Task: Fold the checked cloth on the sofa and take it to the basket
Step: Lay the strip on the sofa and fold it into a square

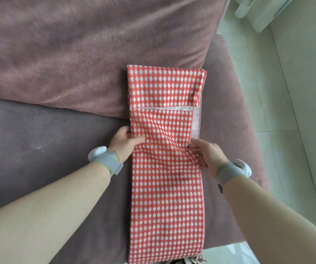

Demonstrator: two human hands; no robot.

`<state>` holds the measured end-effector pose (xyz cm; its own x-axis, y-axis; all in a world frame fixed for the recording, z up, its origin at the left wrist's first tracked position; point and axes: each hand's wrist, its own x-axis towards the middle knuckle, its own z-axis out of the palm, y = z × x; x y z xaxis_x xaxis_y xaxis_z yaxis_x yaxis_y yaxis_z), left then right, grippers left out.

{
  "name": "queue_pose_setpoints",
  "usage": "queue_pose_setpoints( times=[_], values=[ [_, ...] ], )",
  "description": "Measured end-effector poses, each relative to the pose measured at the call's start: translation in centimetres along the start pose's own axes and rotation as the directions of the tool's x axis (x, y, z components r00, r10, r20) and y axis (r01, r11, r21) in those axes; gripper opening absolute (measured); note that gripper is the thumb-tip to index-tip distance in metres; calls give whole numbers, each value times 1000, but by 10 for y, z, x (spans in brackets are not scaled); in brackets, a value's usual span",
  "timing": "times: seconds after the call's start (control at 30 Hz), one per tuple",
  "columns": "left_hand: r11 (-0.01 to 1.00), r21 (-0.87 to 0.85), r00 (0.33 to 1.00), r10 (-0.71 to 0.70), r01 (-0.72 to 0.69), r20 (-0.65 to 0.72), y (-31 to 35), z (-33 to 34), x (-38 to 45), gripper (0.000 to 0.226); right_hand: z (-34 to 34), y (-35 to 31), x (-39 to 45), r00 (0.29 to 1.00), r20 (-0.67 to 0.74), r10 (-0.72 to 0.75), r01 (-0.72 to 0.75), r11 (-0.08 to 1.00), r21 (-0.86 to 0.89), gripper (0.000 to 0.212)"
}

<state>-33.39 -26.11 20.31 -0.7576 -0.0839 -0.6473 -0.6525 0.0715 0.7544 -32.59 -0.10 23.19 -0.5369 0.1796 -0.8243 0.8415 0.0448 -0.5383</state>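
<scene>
The red-and-white checked cloth (165,168) lies on the sofa seat (48,149) as a long narrow strip, running from the back cushion to the front edge and hanging over it. Its far end is folded back toward me, with a white hem across at the fold's edge. My left hand (124,142) pinches the strip's left edge near the middle, thumb on top. My right hand (204,153) pinches the right edge at the same height. Diagonal creases run through the cloth between the two hands. No basket is in view.
A pink plush back cushion (86,50) rises behind the cloth. The sofa's right end lies just right of the strip, with pale tiled floor (296,111) beyond. A white object (260,10) stands on the floor at the top right.
</scene>
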Motion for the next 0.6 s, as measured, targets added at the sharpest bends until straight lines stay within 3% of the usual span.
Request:
queue_pose_setpoints(
  times=[0.13, 0.2, 0.3, 0.37, 0.5, 0.6],
  values=[
    [969, -121, 963, 191, -216, -189, 44, -3, 22, 49, 14, -35, 25, 998, 37, -54, 55, 998, -36, 51],
    [960, -22, 926, 264, -280, -269, 59, -4, 30, 50, 17, -43, 29, 995, 93, -32, 34, 999, -18, 53],
    [937, 196, 902, 336, -290, -270, 64, -5, 32, 54, 20, -43, 32, 982, 189, -28, 29, 1000, -3, 44],
    [930, 238, 901, 341, -282, -268, 63, -6, 36, 47, 19, -41, 37, 986, 145, -80, 85, 996, -30, 34],
    [943, 196, 905, 318, -270, -282, 66, -8, 53, 17, 8, -52, 58, 944, -120, -308, 283, 941, -186, 14],
    [948, 179, 902, 308, -264, -301, 68, -5, 59, 18, 7, -65, 68, 938, -95, -332, 303, 923, -238, 8]
  ],
)
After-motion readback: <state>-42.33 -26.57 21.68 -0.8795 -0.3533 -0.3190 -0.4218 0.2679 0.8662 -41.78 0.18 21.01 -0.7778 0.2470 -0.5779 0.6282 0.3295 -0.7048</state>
